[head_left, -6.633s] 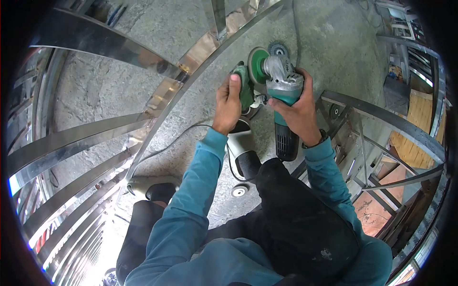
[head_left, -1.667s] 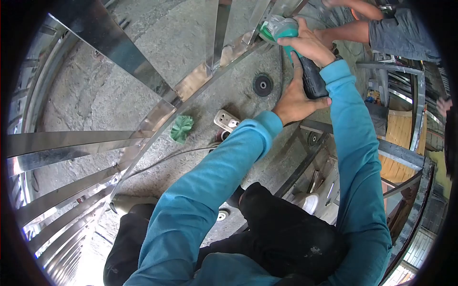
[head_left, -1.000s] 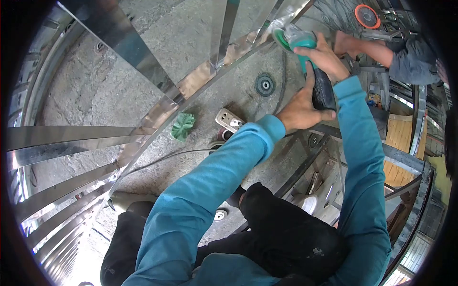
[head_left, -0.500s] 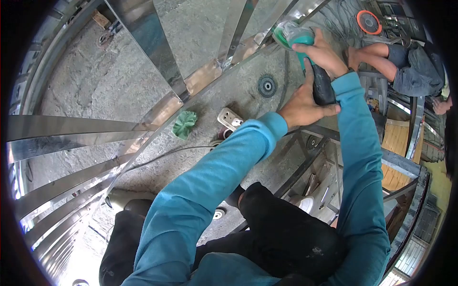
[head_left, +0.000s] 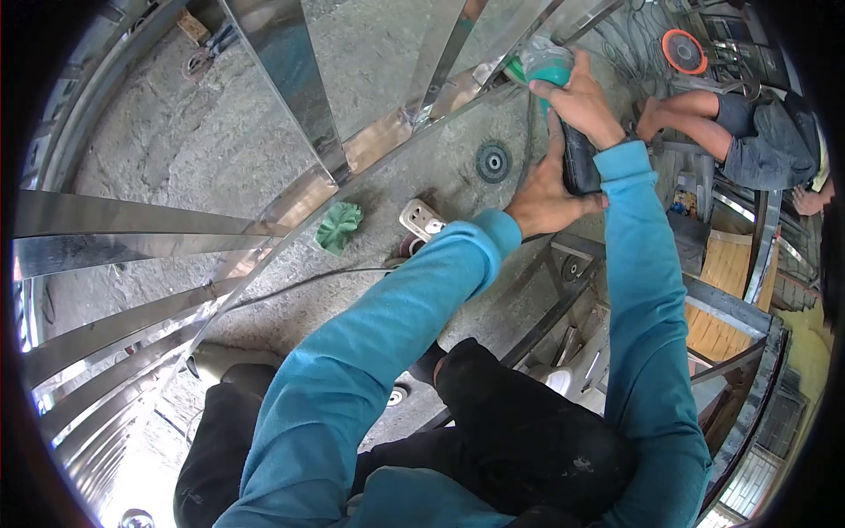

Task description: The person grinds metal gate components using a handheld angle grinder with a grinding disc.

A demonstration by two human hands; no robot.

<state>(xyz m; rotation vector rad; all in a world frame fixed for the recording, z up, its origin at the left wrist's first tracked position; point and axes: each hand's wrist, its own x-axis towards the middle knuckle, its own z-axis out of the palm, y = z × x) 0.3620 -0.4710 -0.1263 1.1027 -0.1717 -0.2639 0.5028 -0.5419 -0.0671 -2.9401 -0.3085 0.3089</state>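
Observation:
Both hands are on a green and black angle grinder (head_left: 547, 66). My left hand (head_left: 547, 195) wraps round its black rear body, thumb and fingers on either side. My right hand (head_left: 581, 101) grips the green front part near the head. The grinder's disc lies against a joint of the shiny metal frame (head_left: 374, 141), and its contact edge is partly hidden. On the floor nearby are a round abrasive disc (head_left: 493, 162), a white power strip (head_left: 421, 219) with a plug in it, and a crumpled green cloth (head_left: 338, 228).
Long metal slats (head_left: 295, 84) fan out at the left and top. A dark steel frame (head_left: 554, 312) stands right of my knees. Another person (head_left: 748, 132) sits at the upper right, near an orange-rimmed disc (head_left: 684, 51). A cable (head_left: 308, 283) crosses the floor.
Both hands and the grinder have shifted slightly left in the view, still against the frame. The grip looks the same. The other person's hand has moved slightly.

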